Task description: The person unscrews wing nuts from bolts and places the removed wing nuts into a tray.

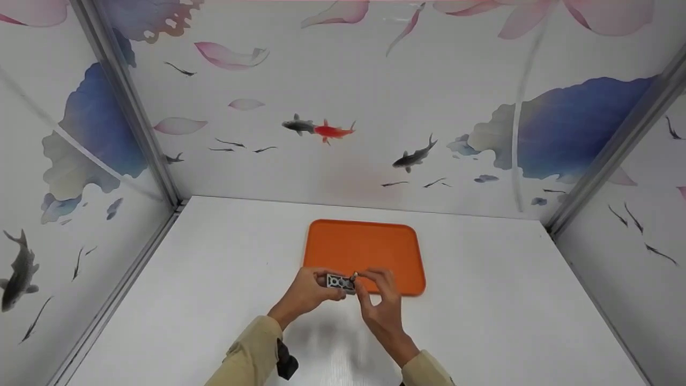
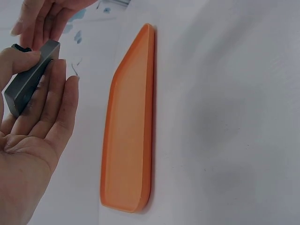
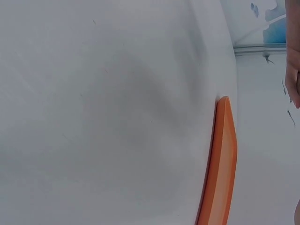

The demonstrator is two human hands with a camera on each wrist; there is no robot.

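Above the near edge of an orange tray (image 1: 364,246), my left hand (image 1: 308,289) holds a small dark grey rectangular block (image 1: 336,282) between thumb and fingers. Its face toward me has a black and silver pattern with round shapes. At the block's right end, my right hand (image 1: 385,308) pinches a small shiny piece (image 1: 354,276) with thumb and index finger; its kind is too small to tell. The left wrist view shows the smooth side of the block (image 2: 30,79) across the left fingers, with a small black part (image 2: 21,48) behind the thumb. Only a hand's edge (image 3: 293,70) appears in the right wrist view.
The tray lies flat on a white table (image 1: 482,300), toward the back wall (image 1: 375,96), which is printed with fish and petals. Side panels with metal corner posts (image 1: 134,107) enclose the table left and right. Both hands cast shadows on the tabletop.
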